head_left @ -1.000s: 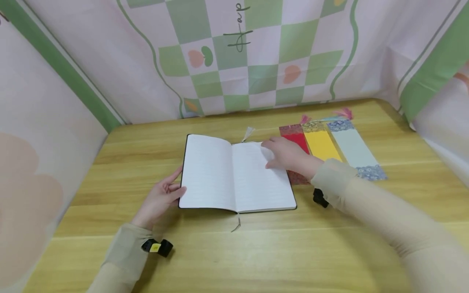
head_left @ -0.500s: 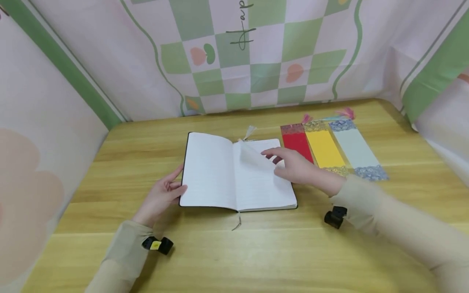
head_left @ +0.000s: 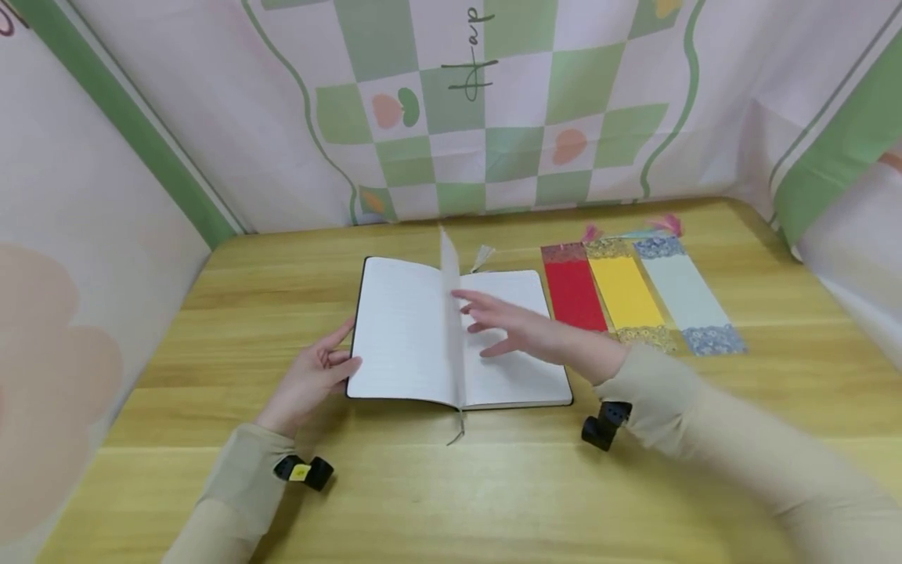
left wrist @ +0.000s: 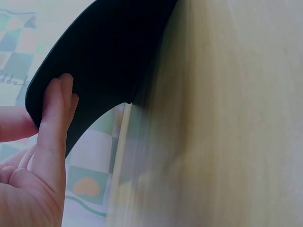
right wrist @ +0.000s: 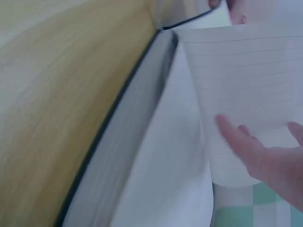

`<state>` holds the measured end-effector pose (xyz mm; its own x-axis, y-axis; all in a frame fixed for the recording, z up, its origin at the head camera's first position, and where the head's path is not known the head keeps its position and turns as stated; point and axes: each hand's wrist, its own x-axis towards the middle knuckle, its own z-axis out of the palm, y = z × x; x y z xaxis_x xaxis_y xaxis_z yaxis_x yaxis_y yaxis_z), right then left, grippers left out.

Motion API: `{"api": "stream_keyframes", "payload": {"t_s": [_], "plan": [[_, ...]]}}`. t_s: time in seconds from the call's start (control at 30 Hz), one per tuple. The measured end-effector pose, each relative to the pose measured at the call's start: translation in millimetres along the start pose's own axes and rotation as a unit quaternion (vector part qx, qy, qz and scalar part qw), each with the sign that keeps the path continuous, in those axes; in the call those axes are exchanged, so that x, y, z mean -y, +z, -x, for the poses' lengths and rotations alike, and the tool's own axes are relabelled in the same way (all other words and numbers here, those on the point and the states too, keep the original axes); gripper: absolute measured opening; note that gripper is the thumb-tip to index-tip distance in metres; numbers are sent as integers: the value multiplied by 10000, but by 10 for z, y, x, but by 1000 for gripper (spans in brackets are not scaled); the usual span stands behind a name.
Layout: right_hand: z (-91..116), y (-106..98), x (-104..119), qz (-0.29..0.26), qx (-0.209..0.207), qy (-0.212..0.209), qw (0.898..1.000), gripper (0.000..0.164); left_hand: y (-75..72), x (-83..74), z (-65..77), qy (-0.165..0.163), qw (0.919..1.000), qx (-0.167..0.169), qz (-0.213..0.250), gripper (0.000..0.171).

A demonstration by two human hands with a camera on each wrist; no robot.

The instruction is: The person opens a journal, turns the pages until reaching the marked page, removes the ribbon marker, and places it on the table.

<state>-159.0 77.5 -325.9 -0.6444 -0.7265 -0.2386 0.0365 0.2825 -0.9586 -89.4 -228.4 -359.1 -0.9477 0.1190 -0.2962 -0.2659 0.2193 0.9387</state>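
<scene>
A black-covered notebook (head_left: 402,337) lies open on the wooden table, its lined pages spread. My left hand (head_left: 306,384) pinches the left cover and pages at their outer edge; in the left wrist view the dark cover (left wrist: 113,52) is raised off the table, fingers behind it. One page (head_left: 449,266) stands nearly upright at the spine. Against that page's right side my right hand (head_left: 524,325) holds its spread fingers, the fingertips right at the sheet. In the right wrist view the lined page (right wrist: 246,71) rises behind the right hand's fingers.
Right of the notebook lie a red bookmark (head_left: 574,294), a yellow bookmark (head_left: 625,290) and a pale blue bookmark (head_left: 683,286) with tassels. A white tassel (head_left: 483,257) pokes out above the notebook, a ribbon (head_left: 460,432) below. A printed curtain (head_left: 521,102) hangs behind the table.
A page lifted from the right side has swung left to stand upright at the spine. My right hand moved left with it, fingers spreading. My left hand stayed on the cover.
</scene>
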Motion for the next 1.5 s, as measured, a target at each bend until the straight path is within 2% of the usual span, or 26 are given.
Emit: {"api": "stream_keyframes", "payload": {"t_s": [0.07,0.1,0.2,0.27,0.33,0.47,0.6,0.7,0.77,0.87,1.0,1.1,1.17,1.3,1.4,1.5], "plan": [[-45,91,-21,996,178,24,9949,60,2,5,-1,24,10000,41,4,66],[-67,136,-29,1572,229,57,9873,61,5,6,0,19,10000,33,15,66],[-126,252,-32,3064,333,290,9509,64,10,13,-7,33,10000,47,45,66],[-159,314,-12,3624,456,496,9296,66,11,16,-17,58,9999,66,82,64],[-185,366,14,3962,554,668,9141,67,11,14,-21,109,9998,117,134,63],[-245,459,40,4395,648,876,8916,70,-15,13,-12,188,9993,234,208,61],[-293,541,7,4827,717,992,8672,68,-59,13,16,78,9991,257,323,56],[-316,570,-5,5107,732,1045,8502,68,-76,7,24,-36,9997,171,169,59],[-335,570,5,5214,745,1089,8431,68,-78,6,21,-85,9999,75,-119,63],[-353,543,31,5202,841,1072,8431,69,-77,13,16,-114,9988,-32,-485,66],[-349,424,31,4914,954,864,8614,73,-52,28,5,-133,9984,-84,-538,66],[-335,289,-2,4781,810,844,8705,79,-37,39,1,-134,9984,-125,-528,66],[-326,190,-18,4790,655,918,8705,83,-32,40,5,-127,9982,-156,-567,66],[-334,-28,-37,4950,438,1002,8620,86,-31,24,9,-163,9982,-169,-556,66],[-344,-189,-52,4988,308,1092,8593,87,-28,10,13,-207,9979,-184,-591,66],[-358,-334,-78,4923,197,1228,8615,89,-24,1,16,-273,9970,-218,-692,65]]}}
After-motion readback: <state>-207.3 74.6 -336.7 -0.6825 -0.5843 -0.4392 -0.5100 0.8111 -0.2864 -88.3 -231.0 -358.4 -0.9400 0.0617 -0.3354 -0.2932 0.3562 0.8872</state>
